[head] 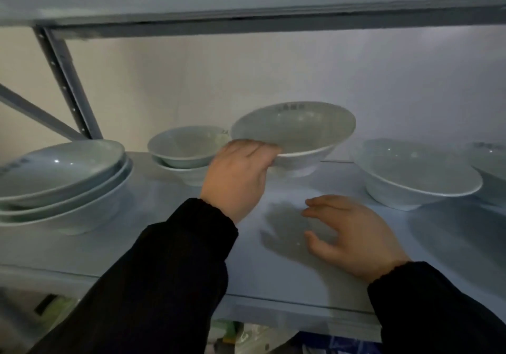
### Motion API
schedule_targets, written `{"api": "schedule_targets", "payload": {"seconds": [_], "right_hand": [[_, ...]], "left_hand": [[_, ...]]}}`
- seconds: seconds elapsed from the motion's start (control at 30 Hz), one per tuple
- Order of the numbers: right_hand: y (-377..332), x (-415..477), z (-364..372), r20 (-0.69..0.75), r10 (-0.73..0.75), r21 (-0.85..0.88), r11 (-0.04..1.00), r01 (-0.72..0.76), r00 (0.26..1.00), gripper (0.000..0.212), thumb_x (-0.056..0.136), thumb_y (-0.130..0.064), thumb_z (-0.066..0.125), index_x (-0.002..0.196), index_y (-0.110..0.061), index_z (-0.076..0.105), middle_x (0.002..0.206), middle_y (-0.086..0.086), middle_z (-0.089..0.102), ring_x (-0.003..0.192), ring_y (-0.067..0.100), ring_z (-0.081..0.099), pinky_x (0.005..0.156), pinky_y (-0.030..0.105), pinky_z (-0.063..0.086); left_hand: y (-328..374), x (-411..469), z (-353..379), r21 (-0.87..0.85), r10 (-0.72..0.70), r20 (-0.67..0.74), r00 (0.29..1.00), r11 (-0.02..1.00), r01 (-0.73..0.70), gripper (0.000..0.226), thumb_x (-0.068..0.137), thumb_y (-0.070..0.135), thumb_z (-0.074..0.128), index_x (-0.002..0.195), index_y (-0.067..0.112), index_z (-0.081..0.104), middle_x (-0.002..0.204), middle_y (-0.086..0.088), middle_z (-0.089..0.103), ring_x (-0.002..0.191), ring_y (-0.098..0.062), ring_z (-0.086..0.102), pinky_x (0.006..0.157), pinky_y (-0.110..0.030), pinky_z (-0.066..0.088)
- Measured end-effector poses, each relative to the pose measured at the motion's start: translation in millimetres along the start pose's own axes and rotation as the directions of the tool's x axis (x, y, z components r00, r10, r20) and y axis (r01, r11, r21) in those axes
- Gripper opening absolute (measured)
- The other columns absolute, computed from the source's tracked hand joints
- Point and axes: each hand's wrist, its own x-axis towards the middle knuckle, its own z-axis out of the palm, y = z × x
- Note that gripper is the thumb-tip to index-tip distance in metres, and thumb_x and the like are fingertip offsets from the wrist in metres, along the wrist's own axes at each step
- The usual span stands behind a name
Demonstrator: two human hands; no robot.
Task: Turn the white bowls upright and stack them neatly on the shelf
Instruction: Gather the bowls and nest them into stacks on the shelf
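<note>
Pale metal shelf (164,244), dim wall behind. Left hand (238,178) grips near-left rim of upright white bowl (298,131), mid-shelf at back. Small stack (186,148) just beside, leftward. Right hand (353,233) spread, empty, low over shelf, nearer single bowl (416,172) on right.

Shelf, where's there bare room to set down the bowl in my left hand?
The widest bare patch is the front middle of the shelf, between the left stack and the right bowl, though your right hand hovers over it. A narrower gap lies between the held bowl and the right bowl. The right end is crowded.
</note>
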Motion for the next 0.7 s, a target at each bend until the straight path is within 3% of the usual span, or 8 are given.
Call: {"api": "schedule_targets", "payload": {"seconds": [0.1, 0.3, 0.47, 0.7], "right_hand": [[-0.5, 0.8, -0.2, -0.003, -0.023, 0.011, 1.000, 0.023, 1.000, 0.046, 0.076, -0.055, 0.055, 0.102, -0.025, 0.078, 0.113, -0.005, 0.073, 0.105, 0.015, 0.067, 0.094, 0.016, 0.039], [-5.9, 3.1, 3.0, -0.005, -0.047, 0.016, 0.999, 0.047, 0.999, 0.046, 0.076, -0.056, 0.055, 0.104, -0.027, 0.078, 0.115, -0.006, 0.072, 0.106, 0.015, 0.067, 0.094, 0.027, 0.047], [-6.5, 4.1, 5.1, -0.002, -0.064, 0.003, 0.998, 0.064, 0.998, 0.046, 0.076, -0.055, 0.055, 0.103, -0.026, 0.078, 0.114, -0.004, 0.072, 0.104, 0.017, 0.068, 0.094, 0.026, 0.047], [-5.4, 4.2, 3.4, 0.016, -0.065, -0.004, 0.998, 0.065, 0.998, 0.046, 0.077, -0.056, 0.054, 0.103, -0.027, 0.078, 0.114, -0.006, 0.072, 0.104, 0.015, 0.068, 0.093, 0.024, 0.045]], "left_hand": [[-20.9, 14.0, -30.6, 0.108, -0.009, -0.046, 0.999, 0.994, 0.014, 0.031, 0.076, -0.001, 0.067, 0.101, 0.015, 0.072, 0.089, -0.007, 0.071, 0.081, -0.034, 0.063, 0.075, -0.037, 0.044], [-86.7, 0.4, -50.3, 0.302, -0.082, -0.003, 0.997, 0.950, 0.079, 0.027, 0.074, 0.001, 0.059, 0.096, 0.010, 0.074, 0.082, -0.014, 0.072, 0.070, -0.036, 0.065, 0.066, -0.037, 0.048], [-118.0, -23.6, -41.3, 0.363, -0.209, 0.112, 0.971, 0.919, 0.156, 0.033, 0.069, 0.000, 0.056, 0.095, 0.008, 0.073, 0.077, -0.015, 0.071, 0.064, -0.036, 0.065, 0.061, -0.038, 0.050], [-120.5, -31.1, -31.8, 0.355, -0.277, 0.134, 0.951, 0.910, 0.215, 0.034, 0.075, 0.006, 0.045, 0.096, 0.005, 0.072, 0.077, -0.016, 0.069, 0.066, -0.037, 0.064, 0.062, -0.037, 0.048]]}}
